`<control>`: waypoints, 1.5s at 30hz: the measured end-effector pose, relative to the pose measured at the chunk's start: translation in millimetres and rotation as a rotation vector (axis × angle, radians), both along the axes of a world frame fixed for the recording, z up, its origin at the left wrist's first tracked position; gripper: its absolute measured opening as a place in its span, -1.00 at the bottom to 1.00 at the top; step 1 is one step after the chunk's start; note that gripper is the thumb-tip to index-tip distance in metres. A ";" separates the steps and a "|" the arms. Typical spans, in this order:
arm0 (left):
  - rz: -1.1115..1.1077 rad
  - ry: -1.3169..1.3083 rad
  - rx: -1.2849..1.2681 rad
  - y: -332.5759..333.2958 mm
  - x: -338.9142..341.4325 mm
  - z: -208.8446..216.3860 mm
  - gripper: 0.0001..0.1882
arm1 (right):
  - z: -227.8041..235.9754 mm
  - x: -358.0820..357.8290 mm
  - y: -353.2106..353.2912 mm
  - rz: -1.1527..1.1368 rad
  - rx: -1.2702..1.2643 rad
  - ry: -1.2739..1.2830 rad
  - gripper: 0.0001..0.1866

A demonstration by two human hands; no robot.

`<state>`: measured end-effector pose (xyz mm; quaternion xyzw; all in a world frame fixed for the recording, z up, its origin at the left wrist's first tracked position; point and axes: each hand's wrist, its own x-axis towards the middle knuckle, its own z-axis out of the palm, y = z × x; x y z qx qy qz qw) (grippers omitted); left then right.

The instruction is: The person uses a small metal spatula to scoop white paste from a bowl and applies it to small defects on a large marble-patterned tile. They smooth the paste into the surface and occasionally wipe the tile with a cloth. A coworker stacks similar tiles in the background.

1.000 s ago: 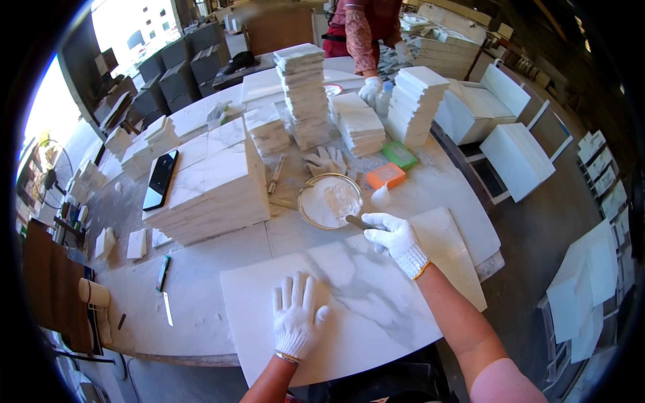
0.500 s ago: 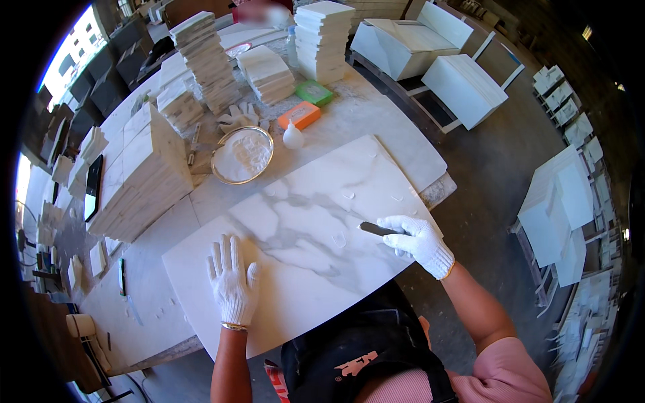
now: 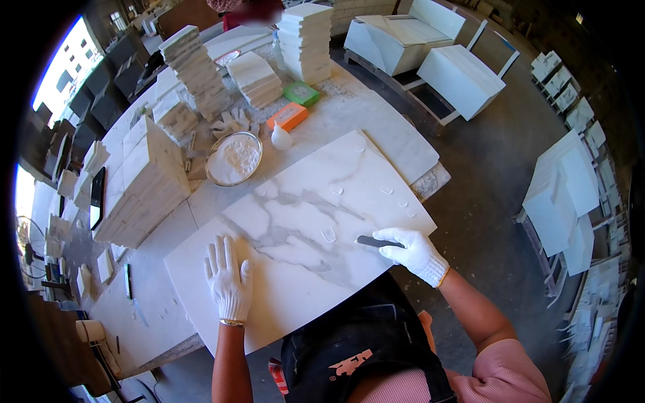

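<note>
On the worktable point(image 3: 373, 111), the big veined slab point(image 3: 289, 258) juts past the near edge; tile block point(image 3: 144, 185) crowds its far-left side, tall stack point(image 3: 196, 74) behind. L hand point(image 3: 228, 282) lies flat on slab, gripping nothing. Bowl point(image 3: 261, 156) w/ white stuff sits just beyond, then orange box point(image 3: 287, 117), white bulb point(image 3: 281, 138). Smallest: dark flat tool point(image 3: 380, 242), clasped in R hand point(image 3: 415, 255), tip over slab's RH part.

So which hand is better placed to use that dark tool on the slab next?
Probably your right hand: it holds the dark tool, tip over the slab. Your left hand lies flat on the slab, holding no tool.
</note>
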<state>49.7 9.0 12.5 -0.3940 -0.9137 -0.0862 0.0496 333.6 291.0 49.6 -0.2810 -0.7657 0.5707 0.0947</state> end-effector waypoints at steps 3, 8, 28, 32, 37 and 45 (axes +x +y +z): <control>0.010 -0.003 -0.002 -0.1 -0.2 -0.7 -0.27 | 4.3 -1.8 -1.8 0.026 0.203 -0.027 -0.63; 0.020 -0.004 0.001 -0.8 0.2 -2.2 -0.27 | 10.6 -5.4 -6.6 0.060 0.595 -0.037 -0.68; 0.009 -0.004 0.016 0.1 0.7 0.7 -0.28 | 11.9 -4.9 -9.7 0.203 1.019 -0.131 -0.67; 0.009 0.004 0.010 -1.9 -0.7 -2.1 -0.28 | 16.6 -6.1 -9.3 0.251 1.044 -0.231 -0.68; 0.010 -0.007 0.009 -0.3 1.1 0.6 -0.28 | 18.2 -1.1 -8.2 0.256 1.055 -0.242 -0.68; 0.019 0.004 0.000 -0.3 0.5 -1.0 -0.28 | 21.3 5.3 -8.8 0.207 0.968 -0.184 -0.72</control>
